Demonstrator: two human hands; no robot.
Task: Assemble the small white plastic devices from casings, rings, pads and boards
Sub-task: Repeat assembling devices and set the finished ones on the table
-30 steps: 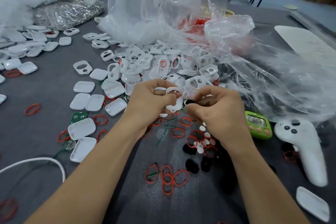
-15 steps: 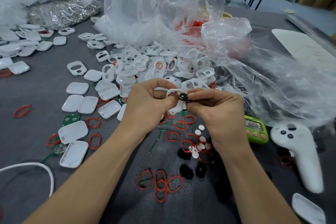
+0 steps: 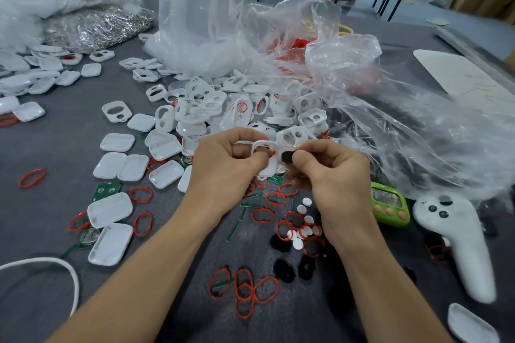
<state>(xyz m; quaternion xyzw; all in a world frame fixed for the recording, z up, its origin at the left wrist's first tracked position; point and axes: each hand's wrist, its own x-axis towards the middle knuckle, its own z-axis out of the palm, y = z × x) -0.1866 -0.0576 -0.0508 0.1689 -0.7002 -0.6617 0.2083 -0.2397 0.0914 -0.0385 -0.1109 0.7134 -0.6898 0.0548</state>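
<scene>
My left hand [image 3: 228,164] grips a white casing frame [image 3: 268,160] with a bit of red ring showing inside it. My right hand [image 3: 331,172] pinches a small black pad [image 3: 286,156] right beside the casing's right edge. A heap of white casings [image 3: 231,108] lies just behind my hands. Closed white shells [image 3: 110,210] lie to the left. Red rings [image 3: 245,288] are scattered in front, with black pads [image 3: 284,270] and small white discs [image 3: 302,231] under my right wrist. Green boards [image 3: 106,189] lie among the shells.
Large clear plastic bags [image 3: 376,108] rise behind and to the right. A bag of silver metal parts [image 3: 97,26] sits far left. A green timer [image 3: 390,205] and a white controller [image 3: 457,242] lie at right. A white cable [image 3: 55,264] curves at lower left.
My right hand has brought the black pad up beside the casing and turned it so its face shows. My left hand keeps its hold on the casing.
</scene>
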